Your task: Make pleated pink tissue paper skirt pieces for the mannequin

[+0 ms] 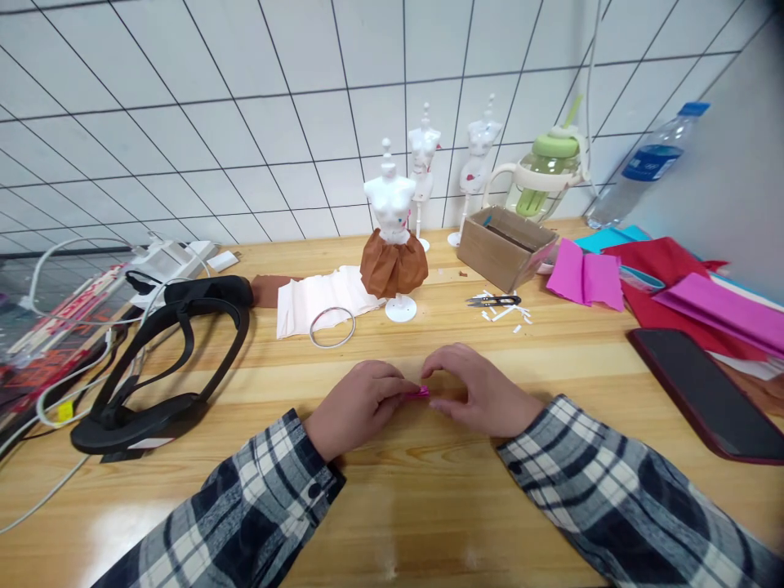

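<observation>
- Nearest us, the plaid left sleeve (245,498) and right sleeve (625,482) lie over the wooden surface (404,523).
- Between our hands is a small pink piece (420,393); our left hand (361,404) has its grip closed on it, with only the tip showing.
- Our right hand (483,392) has its grip partly open, thumb and forefinger curved beside the free end; we see no hold there.
- We judge this to be fine fingertip handling; so small a piece calls for a light, exact pinch, and our fingers hide much of it.
- Beyond the left hand, a metal ring (332,347) lies partly on pale cloth or paper (300,302).
- Straight beyond our hands stands a white dress form (389,196) in a brown skirt (392,265), with two more forms behind it.
- Beyond the right hand, thread snips (502,300) lie among white scraps (518,329), near an open box (490,249); we could brush these if reaching far.
- At the right are a phone (710,392) and magenta sheets (603,278); at the left, a black headset frame (226,290) and cables take up room.
</observation>
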The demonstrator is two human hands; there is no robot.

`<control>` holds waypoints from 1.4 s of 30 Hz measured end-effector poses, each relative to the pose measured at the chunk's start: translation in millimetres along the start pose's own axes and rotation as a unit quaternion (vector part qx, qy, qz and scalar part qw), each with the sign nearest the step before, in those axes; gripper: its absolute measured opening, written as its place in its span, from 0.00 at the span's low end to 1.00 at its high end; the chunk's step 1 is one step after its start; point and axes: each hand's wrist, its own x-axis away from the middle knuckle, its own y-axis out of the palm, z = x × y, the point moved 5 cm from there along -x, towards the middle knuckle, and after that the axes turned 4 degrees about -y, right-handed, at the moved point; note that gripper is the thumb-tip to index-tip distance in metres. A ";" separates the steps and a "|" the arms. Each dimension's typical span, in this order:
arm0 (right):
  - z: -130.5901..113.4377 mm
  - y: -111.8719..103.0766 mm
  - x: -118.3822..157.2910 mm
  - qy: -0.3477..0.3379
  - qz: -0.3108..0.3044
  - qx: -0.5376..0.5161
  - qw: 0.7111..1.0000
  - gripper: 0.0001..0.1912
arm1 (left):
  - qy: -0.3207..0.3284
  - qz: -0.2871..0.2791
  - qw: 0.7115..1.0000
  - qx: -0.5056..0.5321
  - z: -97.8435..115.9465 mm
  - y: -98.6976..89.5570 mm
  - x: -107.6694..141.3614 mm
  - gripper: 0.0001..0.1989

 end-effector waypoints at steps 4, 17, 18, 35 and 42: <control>-15.8 6.4 0.2 -0.061 0.005 0.054 0.997 0.17 | -0.053 0.043 0.989 0.129 -6.9 -5.5 0.0 0.13; -2.1 -2.6 0.6 0.021 0.111 0.013 0.994 0.18 | -0.105 0.038 0.974 0.197 -5.5 -10.7 1.6 0.13; -4.0 -2.1 0.7 0.004 0.107 0.024 0.994 0.18 | -0.095 0.041 0.976 0.189 -3.7 -11.3 1.8 0.14; -10.9 2.4 5.5 -0.035 0.136 -0.018 0.990 0.25 | -0.084 0.140 0.982 0.097 5.6 -7.5 4.2 0.08; -16.9 2.2 5.9 -0.056 0.118 0.000 0.991 0.25 | -0.061 0.138 0.982 0.114 6.3 -9.6 3.8 0.08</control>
